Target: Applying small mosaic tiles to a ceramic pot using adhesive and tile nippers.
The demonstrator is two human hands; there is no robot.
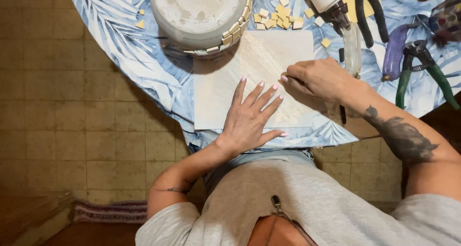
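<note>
1. On the round worktop [144, 58], covered by a blue leaf-print cloth, a pale square sheet [225, 90] lies flat right in front of the person.
2. The left hand [249, 118] rests palm-down on the sheet's lower middle, its fingers [261, 94] spread wide and straight — holding nothing, only pressing the sheet.
3. The right hand [319, 78] sits over the sheet's right edge, knuckles up, fingers curled narrow and pinched together at the tip; whether a small piece is caught between them, I cannot tell.
4. Just behind the sheet stands a round white pot [199, 10], its rim lined in part with small cream tiles [233, 32].
5. More loose cream tile pieces [278, 18] lie scattered on the cloth behind the sheet's far right corner.
6. A glue bottle [331, 1] lies tilted near the right hand, its clear nozzle [352, 49] pointing toward the person.
7. Farther right lie green-handled nippers [422, 70] and, just beside them, a purple-handled tool [394, 51] — both well apart from the hands.
8. Below the worktop a tiled floor [72, 106] shows.
</note>
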